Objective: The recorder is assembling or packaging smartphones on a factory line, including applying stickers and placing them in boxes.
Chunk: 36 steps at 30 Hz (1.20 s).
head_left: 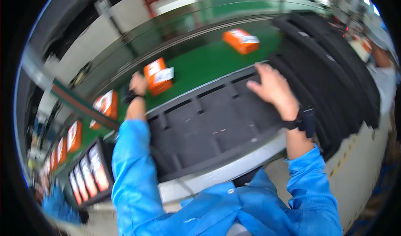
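The largest thing is the green conveyor belt (200,63), which crosses behind the work area. On the R side is the stack of black trays (334,75), overlapping one another. In front of the person, along the white bench (234,167), lies the open black tray (192,138), w/ short dividers at its long sides; I see no box inside. At lower L stands the filled tray (107,161), tilted in view, w/ a row of orange-white packs.

The R hand (272,88) is at the far R part of the open black tray; its fingers are spread & released, holding nothing. The L hand (138,85) is over the belt, just beside the near orange box (158,78). B/c of blur, I cannot tell if its fingers are touching or grasping this box.

The near orange box sits on the belt, just beyond the tray's far rim; the far orange box (241,40) is more to the R, well apart.

Step in hand is prob. the reach for the near orange box. In my judgement, the next move calls for a firm L grasp on its sides, w/ the R hand clear of the compartments.
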Motion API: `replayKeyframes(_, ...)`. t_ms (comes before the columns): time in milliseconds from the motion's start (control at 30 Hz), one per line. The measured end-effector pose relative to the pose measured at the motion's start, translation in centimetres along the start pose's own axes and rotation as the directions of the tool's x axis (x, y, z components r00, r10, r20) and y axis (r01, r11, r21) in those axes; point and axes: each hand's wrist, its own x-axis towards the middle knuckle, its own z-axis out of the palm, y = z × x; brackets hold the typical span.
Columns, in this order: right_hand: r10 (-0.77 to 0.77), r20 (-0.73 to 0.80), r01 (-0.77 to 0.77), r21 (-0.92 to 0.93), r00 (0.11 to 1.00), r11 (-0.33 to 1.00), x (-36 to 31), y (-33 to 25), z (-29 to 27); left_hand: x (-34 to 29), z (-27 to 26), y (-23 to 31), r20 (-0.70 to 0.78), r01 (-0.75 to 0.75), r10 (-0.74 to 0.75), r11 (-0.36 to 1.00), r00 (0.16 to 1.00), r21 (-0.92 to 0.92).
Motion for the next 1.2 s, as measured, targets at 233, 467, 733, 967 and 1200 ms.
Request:
replayKeyframes(233, 0.207, 0.187, -0.227, 0.091, 0.960, 0.970, -6.9, 4.9, -0.5, 0.0, -3.6, 4.9, -0.300, -0.448, 0.332, 0.681, 0.894, -0.580)
replayKeyframes(467, 0.155, -0.454, -0.093, 0.155, 0.878, 0.983, -7.0, 6.5, -18.8, -13.4, -23.0, 12.6, -0.515, -0.675, 0.486, 0.243, 0.706, -0.697)
replayKeyframes(733, 0.730, -0.360, -0.568, 0.462, 0.581, 0.681, -15.8, 26.8, -34.9, -19.6, -21.7, 9.9, -0.422, -0.595, 0.529, 0.208, 0.736, -0.777)
replayKeyframes(967, 0.762, -0.087, -0.724, 0.260, 0.642, 0.639, -15.4, 33.8, -33.4, -16.1, -15.2, 5.0, -0.116, -0.319, 0.478, 0.368, 0.871, -0.873)
replayKeyframes(1200, 0.748, -0.066, -0.534, 0.659, 0.660, 0.529, -16.0, 35.7, -33.0, -18.2, -12.9, 3.0, -0.009, -0.196, 0.423, 0.401, 0.906, -0.895)
